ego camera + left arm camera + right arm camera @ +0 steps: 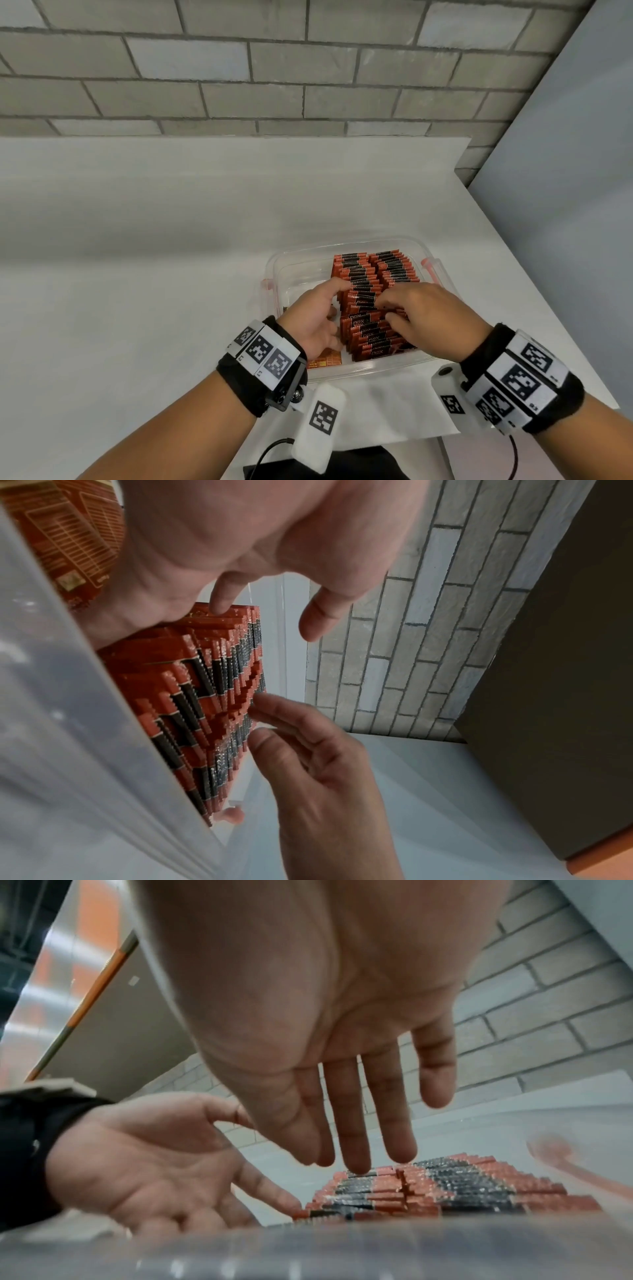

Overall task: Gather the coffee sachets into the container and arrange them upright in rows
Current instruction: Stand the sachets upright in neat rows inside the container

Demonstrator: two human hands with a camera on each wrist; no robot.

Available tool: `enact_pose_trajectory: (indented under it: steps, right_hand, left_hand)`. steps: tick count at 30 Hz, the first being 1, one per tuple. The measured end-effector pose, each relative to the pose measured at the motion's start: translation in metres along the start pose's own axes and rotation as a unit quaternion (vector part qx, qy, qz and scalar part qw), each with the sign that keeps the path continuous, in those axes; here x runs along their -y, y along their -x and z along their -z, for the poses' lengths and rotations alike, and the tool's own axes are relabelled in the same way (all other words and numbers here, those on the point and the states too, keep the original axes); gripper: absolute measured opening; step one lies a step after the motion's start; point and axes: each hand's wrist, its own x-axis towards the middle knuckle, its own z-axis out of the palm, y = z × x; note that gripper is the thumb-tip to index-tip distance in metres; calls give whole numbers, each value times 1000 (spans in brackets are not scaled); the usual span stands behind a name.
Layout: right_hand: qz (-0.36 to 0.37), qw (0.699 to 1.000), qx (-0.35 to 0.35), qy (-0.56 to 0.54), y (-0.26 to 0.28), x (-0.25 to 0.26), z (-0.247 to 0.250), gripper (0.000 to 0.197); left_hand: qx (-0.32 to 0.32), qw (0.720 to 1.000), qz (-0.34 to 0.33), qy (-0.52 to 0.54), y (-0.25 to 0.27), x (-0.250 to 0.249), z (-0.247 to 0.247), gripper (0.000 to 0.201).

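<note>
Fingers [356, 1139] touching red-black coffee sachets [373, 274], upright rows, clear container [308, 260]

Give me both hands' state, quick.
Left hand: open, fingers against the side of the sachets.
Right hand: open, straight fingers touching the sachet tops.

Grey brick wall [239, 68] with darker mortar lines runs along the back. White table [137, 257] butts against the brick wall's base, its far right corner just short of a plain pale grey panel [565, 171] right of the wall. Light is soft and even, with faint shadows on the tabletop.
</note>
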Motion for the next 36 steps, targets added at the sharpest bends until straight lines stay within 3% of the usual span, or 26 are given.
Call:
enact_pose_trajectory:
  steps: [7,15,22,29,33,36]
  right_hand:
    - [-2,978,100,185,1,3,-14,52]
    - [-10,989,83,120,-2,7,-10,34]
    - [-18,979,128,156,2,12,-10,37]
    - [-27,980,130,146,-7,12,-4,30]
    - [-29,983,123,133,-11,13,1,29]
    - [-30,980,124,150,-14,12,5,31]
  left_hand:
    - [-12,1000,7,3,-3,1,-4,19]
    - [-4,1000,6,-4,-5,3,-5,25]
    - [2,1000,15,-13,-3,1,-10,44]
    - [-4,1000,18,-7,-7,-2,-8,60]
    - [-3,1000,16,-7,-7,-2,-8,57]
    - [-5,1000,17,-21,-6,-1,-7,71]
